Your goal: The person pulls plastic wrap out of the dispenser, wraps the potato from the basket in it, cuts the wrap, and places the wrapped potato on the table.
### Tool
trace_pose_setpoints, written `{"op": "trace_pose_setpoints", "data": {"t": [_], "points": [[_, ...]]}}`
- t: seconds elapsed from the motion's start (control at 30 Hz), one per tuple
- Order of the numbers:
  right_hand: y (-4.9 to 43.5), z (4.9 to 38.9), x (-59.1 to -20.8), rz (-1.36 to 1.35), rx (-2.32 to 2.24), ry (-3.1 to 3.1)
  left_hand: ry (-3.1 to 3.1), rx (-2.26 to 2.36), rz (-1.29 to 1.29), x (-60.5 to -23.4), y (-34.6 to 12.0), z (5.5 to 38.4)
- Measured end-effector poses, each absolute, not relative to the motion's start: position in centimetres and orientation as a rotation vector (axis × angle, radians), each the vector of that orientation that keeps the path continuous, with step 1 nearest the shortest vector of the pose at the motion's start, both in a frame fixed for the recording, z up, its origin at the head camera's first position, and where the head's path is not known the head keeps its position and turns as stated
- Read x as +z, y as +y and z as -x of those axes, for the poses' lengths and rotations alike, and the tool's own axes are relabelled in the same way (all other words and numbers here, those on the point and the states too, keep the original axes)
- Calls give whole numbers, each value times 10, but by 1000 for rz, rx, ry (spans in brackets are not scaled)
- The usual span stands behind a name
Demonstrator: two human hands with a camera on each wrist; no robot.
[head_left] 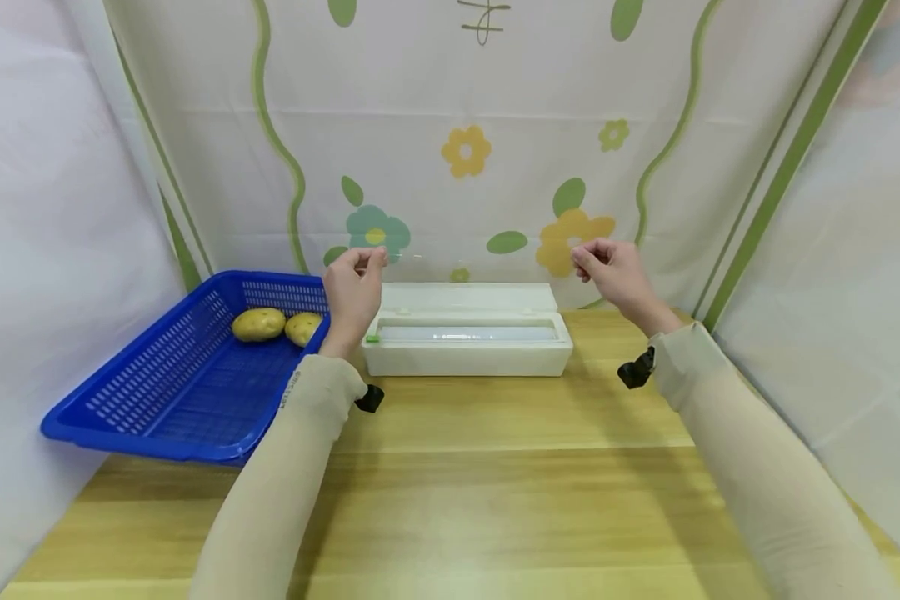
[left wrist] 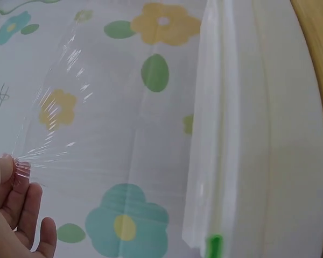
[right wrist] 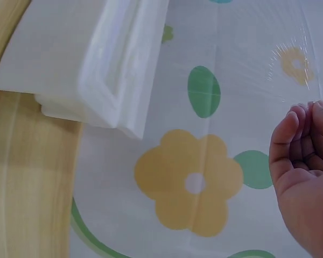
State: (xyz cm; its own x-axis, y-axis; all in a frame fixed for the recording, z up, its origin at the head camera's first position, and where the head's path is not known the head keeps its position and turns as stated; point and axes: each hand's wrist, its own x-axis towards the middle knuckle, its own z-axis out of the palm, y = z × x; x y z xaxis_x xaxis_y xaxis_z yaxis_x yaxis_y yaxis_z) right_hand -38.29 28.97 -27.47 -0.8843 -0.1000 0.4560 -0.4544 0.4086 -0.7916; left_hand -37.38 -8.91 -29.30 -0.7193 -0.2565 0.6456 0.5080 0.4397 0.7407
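Note:
A sheet of clear plastic wrap (left wrist: 70,145) is stretched between the two raised hands, its creases fanning out from the fingers. My left hand (head_left: 355,287) pinches one corner between thumb and forefinger. At the other side my right hand (head_left: 617,271) pinches the wrap at its fingertips. Below and between the hands stands a long white wrap dispenser box (head_left: 465,360) with its lid (head_left: 465,297) tipped back. Inside it a pale roll (head_left: 468,333) shows, and a small green slider (head_left: 372,339) sits at the left end of its edge.
A blue plastic basket (head_left: 142,447) stands at the left, partly behind the left forearm. One potato (head_left: 258,325) and another potato (head_left: 302,328) lie at its far end. The wooden table (head_left: 480,500) runs toward me. A flower-printed cloth (head_left: 420,67) hangs behind the box.

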Motion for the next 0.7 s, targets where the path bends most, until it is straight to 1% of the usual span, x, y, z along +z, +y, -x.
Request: {"op": "trace_pose_setpoints", "data": {"t": [0.17, 0.4, 0.53, 0.7], "points": [[286, 385, -258, -530, 1576, -2262, -1959, -1353, 255, -280, -94, 374], [297, 380, -247, -562, 2147, -2035, -2001, -1378, 324, -268, -92, 371], [299, 377, -241, -557, 2264, -1989, -1983, -1403, 331, -263, -93, 369], [298, 372, -231, -617, 2327, -1932, -1936, -1437, 330, -257, -94, 369]]}}
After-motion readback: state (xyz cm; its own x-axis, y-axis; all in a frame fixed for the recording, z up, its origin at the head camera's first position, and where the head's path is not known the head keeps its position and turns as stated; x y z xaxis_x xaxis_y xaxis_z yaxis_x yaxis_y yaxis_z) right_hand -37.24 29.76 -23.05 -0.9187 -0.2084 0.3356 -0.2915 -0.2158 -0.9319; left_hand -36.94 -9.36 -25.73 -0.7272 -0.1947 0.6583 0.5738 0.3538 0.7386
